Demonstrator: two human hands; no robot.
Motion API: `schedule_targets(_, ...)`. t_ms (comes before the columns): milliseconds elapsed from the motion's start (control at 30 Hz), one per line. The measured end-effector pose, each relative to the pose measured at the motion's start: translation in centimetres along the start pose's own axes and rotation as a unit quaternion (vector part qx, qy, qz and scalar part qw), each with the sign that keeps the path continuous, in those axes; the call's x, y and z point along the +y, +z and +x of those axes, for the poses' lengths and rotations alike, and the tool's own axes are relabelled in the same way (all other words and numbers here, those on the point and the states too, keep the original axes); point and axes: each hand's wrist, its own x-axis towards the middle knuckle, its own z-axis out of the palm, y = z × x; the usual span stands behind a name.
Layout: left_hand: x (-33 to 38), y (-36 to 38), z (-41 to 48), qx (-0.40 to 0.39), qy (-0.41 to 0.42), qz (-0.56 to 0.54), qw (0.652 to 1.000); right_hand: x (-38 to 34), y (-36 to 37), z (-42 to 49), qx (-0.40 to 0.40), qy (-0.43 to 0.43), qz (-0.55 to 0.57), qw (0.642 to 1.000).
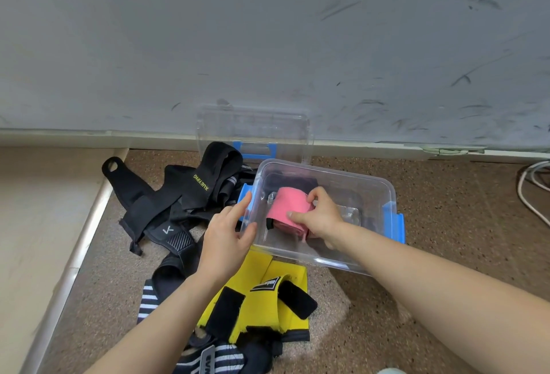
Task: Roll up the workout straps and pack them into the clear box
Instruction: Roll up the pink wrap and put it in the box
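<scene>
Unrolled striped strap at six o'clock. Grips pink roll in right hand, fingers curled, inside clear box; steadies rim at nine with open left hand. Seat snugly, coil tight.

You see the rolled strap in plain pink with a small black tab. The box is clear with blue latches, and so is its lid. The loose straps are black, one lettered in yellow-green. The wide straps are yellow with black patches. The striped strap alternates black and white. The floor is speckled brown, and the wall is grey with dark scuffs.
</scene>
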Motion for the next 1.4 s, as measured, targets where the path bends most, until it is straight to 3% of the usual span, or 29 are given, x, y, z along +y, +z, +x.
schedule_targets(67, -0.1, 0.0, 0.1, -0.004, 0.000, -0.005, 1.000, 0.4, 1.1, 0.2, 0.008, 0.007, 0.072, 0.997)
schedule_targets(200, -0.5, 0.1, 0.3, -0.012, -0.003, -0.020, 1.000, 0.8, 1.7, 0.6, 0.021, -0.057, 0.109, 0.992)
schedule_targets(300, -0.7, 0.2, 0.3, -0.018, -0.007, -0.035, 0.999, 1.2, 0.5, 1.3, -0.032, -0.080, 0.113, 0.990)
schedule_targets(400, -0.8, 0.2, 0.3, -0.020, -0.006, -0.033, 0.999, 1.5, -1.0, 2.1, -0.078, -0.106, 0.017, 0.991)
schedule_targets(467, -0.7, 0.2, 0.3, -0.016, -0.003, -0.022, 1.000, 1.5, -1.5, 2.4, -0.059, -0.115, -0.093, 0.987)
schedule_targets(533, -0.6, 0.2, 0.2, -0.012, -0.006, -0.001, 1.000, 1.2, -1.1, 1.8, -0.033, -0.083, -0.114, 0.989)
schedule_targets(700, -0.5, -0.1, 0.1, -0.028, 0.000, 0.005, 1.000, 0.4, 0.9, 0.9, -0.055, 0.046, 0.078, 0.994)
schedule_targets(800, -0.7, -0.7, 0.1, -0.059, 0.002, -0.005, 0.998, -0.2, 0.1, 0.7, -0.084, 0.067, 0.122, 0.987)
schedule_targets(867, -0.8, -1.2, 0.5, -0.078, 0.013, 0.018, 0.997, -0.6, -0.8, 0.3, -0.101, 0.049, 0.076, 0.991)
schedule_targets(933, -0.6, -1.9, 0.4, -0.098, 0.010, 0.030, 0.995, -1.4, -1.7, -0.3, -0.073, -0.025, -0.048, 0.996)
schedule_targets(1033, -0.3, -3.0, -0.7, -0.088, 0.032, 0.032, 0.995, -2.8, -2.6, -2.9, 0.022, -0.224, -0.172, 0.959)
schedule_targets(1133, -0.9, -3.6, -3.3, -0.025, 0.038, 0.055, 0.997, -3.2, -2.2, -8.3, -0.002, -0.406, -0.194, 0.893)
schedule_targets(1200, -1.8, -3.7, -5.3, -0.017, 0.015, 0.096, 0.995, -1.9, -1.4, -11.5, -0.072, -0.401, -0.210, 0.889)
schedule_targets(1300, -3.5, -3.2, -7.7, -0.106, -0.051, 0.182, 0.976, 1.1, -0.1, -13.8, -0.146, -0.340, -0.253, 0.894)
schedule_targets(1400, -4.6, -2.4, -9.5, -0.199, -0.121, 0.242, 0.942, 3.2, 1.1, -13.8, -0.227, -0.358, -0.443, 0.790)
